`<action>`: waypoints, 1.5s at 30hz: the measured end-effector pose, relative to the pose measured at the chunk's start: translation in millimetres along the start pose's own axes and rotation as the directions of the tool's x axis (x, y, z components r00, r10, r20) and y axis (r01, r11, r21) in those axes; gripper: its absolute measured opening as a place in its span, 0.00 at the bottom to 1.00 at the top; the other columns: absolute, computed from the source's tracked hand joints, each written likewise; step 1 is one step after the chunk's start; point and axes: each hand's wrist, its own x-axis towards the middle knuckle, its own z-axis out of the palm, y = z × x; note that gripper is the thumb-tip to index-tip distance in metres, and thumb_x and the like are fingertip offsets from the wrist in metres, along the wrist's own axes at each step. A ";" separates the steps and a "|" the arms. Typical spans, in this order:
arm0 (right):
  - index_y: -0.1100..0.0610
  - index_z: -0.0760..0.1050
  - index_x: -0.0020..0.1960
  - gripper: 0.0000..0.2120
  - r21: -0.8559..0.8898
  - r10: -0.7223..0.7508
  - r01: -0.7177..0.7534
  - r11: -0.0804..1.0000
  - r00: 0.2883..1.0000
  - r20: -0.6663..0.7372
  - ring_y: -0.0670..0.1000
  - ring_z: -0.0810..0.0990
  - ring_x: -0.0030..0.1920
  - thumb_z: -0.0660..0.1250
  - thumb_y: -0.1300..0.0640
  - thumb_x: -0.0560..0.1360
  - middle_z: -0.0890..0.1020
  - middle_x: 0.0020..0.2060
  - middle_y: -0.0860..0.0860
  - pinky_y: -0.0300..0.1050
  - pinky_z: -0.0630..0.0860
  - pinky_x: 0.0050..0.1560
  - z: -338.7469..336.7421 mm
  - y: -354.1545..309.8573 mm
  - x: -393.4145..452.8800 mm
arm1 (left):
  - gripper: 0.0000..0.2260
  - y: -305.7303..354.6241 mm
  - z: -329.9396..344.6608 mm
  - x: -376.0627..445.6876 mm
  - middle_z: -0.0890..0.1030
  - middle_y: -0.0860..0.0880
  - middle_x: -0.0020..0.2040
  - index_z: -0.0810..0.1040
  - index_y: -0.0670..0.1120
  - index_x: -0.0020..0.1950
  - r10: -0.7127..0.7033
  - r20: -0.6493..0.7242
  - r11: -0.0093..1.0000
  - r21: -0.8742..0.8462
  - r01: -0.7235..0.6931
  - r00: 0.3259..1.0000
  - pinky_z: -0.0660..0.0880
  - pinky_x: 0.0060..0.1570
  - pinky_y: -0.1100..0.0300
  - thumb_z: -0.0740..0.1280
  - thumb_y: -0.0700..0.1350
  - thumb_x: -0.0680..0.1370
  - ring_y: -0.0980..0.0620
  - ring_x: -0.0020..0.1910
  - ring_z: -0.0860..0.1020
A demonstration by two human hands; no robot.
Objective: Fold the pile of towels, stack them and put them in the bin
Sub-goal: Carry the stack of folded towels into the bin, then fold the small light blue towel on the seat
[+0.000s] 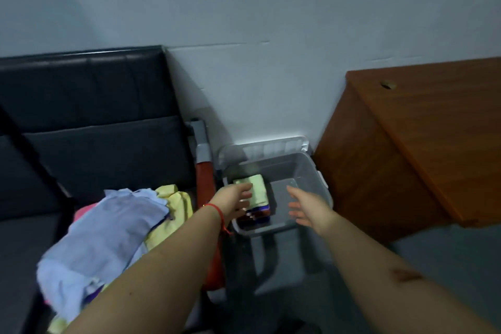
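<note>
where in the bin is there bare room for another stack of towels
Free: the bin floor between the folded stack and the bin's right wall, under the right hand. Crowded: the bin's left side, where the left hand touches the stack.

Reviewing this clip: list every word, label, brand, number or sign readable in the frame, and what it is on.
None can be read. No print shows on the clear bin, the folded towels inside it, the loose towel pile, the wooden desk or the black sofa. The frame is dim and blurred, so any fine print would be lost.
</note>
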 end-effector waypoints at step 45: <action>0.54 0.71 0.55 0.14 -0.035 0.170 -0.169 0.985 0.985 0.033 0.53 0.78 0.51 0.65 0.46 0.76 0.77 0.54 0.53 0.49 0.73 0.59 463.7 64.7 -28.6 | 0.09 -98.8 -471.8 -2.1 0.74 0.42 0.54 0.74 0.42 0.59 -0.107 -0.247 0.984 0.111 0.138 0.963 0.69 0.50 0.55 0.63 0.41 0.79 0.44 0.52 0.72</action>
